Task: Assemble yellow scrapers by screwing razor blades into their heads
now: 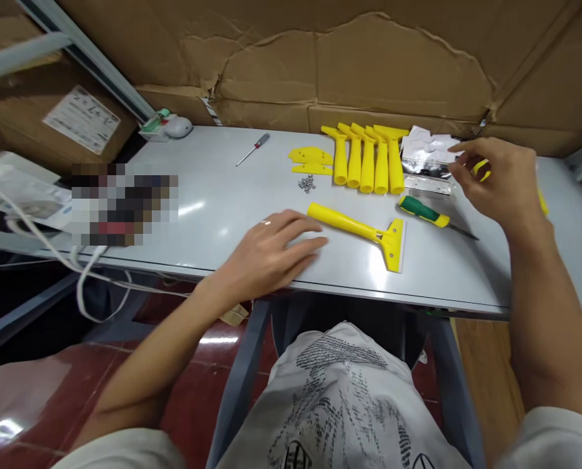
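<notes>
A pale, glossy tabletop [212, 195] crosses the frame. At its centre-right lies a yellow scraper [342, 220], with a green-and-yellow screwdriver [423, 211] further right. Above centre are five yellow handles [367, 166], flat yellow pieces [313, 155], small metal parts [307, 184] and a slim screwdriver [254, 150]; upper left, a white rounded object [178, 126].

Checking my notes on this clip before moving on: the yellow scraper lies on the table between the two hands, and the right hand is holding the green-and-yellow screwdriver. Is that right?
Not quite: the green-and-yellow screwdriver is not in the right hand. The head view shows it lying on the table. The yellow scraper does lie between the two hands.
</notes>
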